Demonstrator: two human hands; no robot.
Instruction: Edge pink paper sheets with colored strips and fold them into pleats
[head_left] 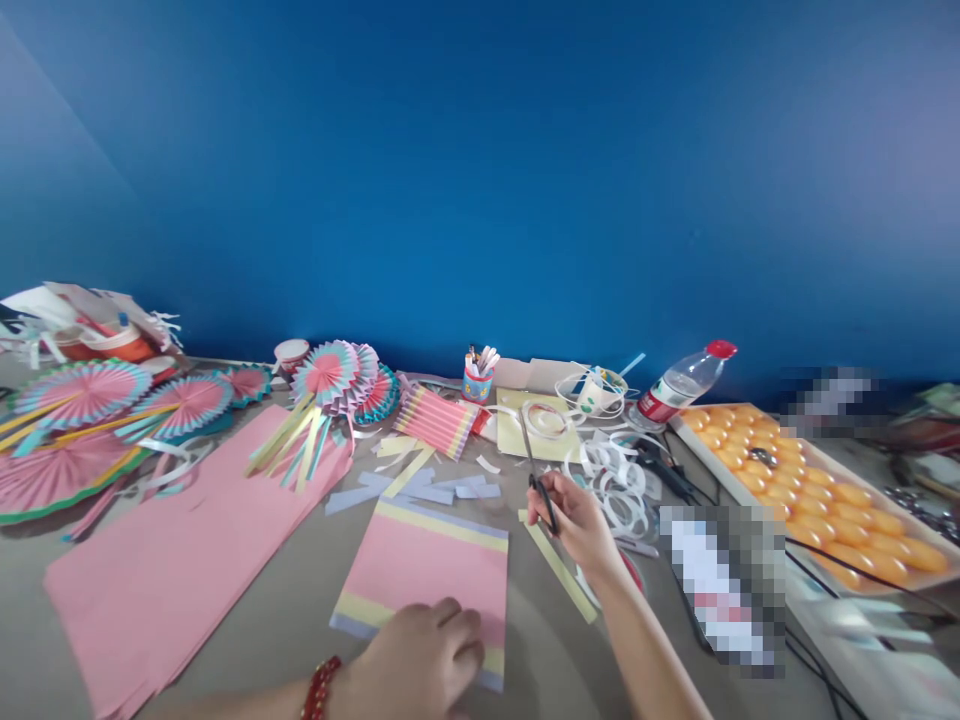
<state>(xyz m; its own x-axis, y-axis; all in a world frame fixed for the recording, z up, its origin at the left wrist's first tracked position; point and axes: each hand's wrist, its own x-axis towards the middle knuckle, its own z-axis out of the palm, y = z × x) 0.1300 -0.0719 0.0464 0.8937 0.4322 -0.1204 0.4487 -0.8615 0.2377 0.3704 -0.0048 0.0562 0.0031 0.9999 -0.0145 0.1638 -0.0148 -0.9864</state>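
Taking the striped sheet (431, 565) as the centre of the dial, paper fans (82, 395) are spread far out at ten o'clock, and loose pink paper (172, 560) lies at nine. A fan with hanging streamers (330, 375) sits at eleven, a pleated strip bundle (439, 420) at twelve, and a pen cup (478, 383) beyond it by the blue wall (480, 180).

The sheet itself lies flat on the table (285, 610) in front of the person, pink with yellow and pale blue bands at its far and near edges. The left hand (420, 665) rests on its six o'clock edge, fingers curled and loosely closed, pressing down. Whether it pinches the edge I cannot tell.

At two o'clock the right hand (574, 520) is wrapped around the handles of the scissors (534, 465), whose blades look closed and point towards twelve. It is lifted clear of the sheet. A yellow strip (559, 570) lies just beside the sheet at three, white paper curls (619, 490) are heaped past the hand, and a bottle (686, 383) and a tray of orange balls (810, 490) stand further right.

For a clean cut, I judge that the left hand should flatten and press close to the cutting line. The blades should enter square to the bands, since the loose far corners could lift or skew
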